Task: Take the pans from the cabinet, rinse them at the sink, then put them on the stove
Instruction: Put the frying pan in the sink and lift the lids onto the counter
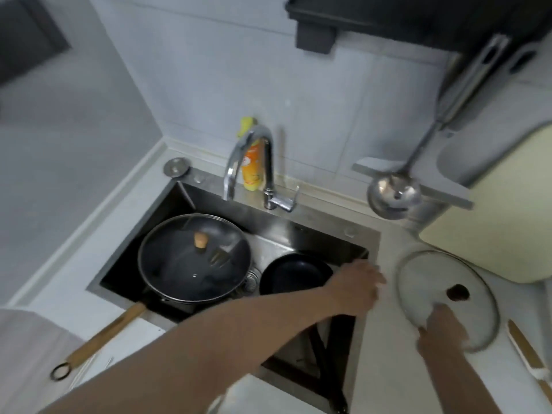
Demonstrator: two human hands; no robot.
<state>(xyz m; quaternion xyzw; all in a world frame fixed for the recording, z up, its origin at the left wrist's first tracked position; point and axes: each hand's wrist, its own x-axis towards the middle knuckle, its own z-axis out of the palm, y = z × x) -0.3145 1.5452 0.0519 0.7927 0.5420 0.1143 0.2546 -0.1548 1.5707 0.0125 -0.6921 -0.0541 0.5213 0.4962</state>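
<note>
A white stone bench (385,363) runs along a wall of pale grey tiles (209,85) in a kitchen corner, and a dark rectangular steel sink (313,222) is set into it. A curved chrome tap (254,162) stands at the back rim of the sink, with a yellow and orange plastic bottle (251,162) just behind it. A steel ladle (394,192) hangs on the wall to the right, near a cream cutting board (501,216) that leans there.

In the left part of the sink sits a large black wok with a long wooden handle (104,333); the handle sticks out over the front rim. A glass lid with a cork knob (194,258) covers the wok. Beside it, in the right part of the sink, lies a small black frying pan (294,273).

The left hand (354,288) reaches across the sink to the right rim of the small black frying pan. Motion blur hides the fingers, so whether it grips the pan cannot be told.

A second round glass lid with a dark knob (445,294) lies flat on the bench just right of the sink. The right hand (442,330) rests on its near edge with fingers bent down over the rim; blur leaves it unclear whether they pinch it.
</note>
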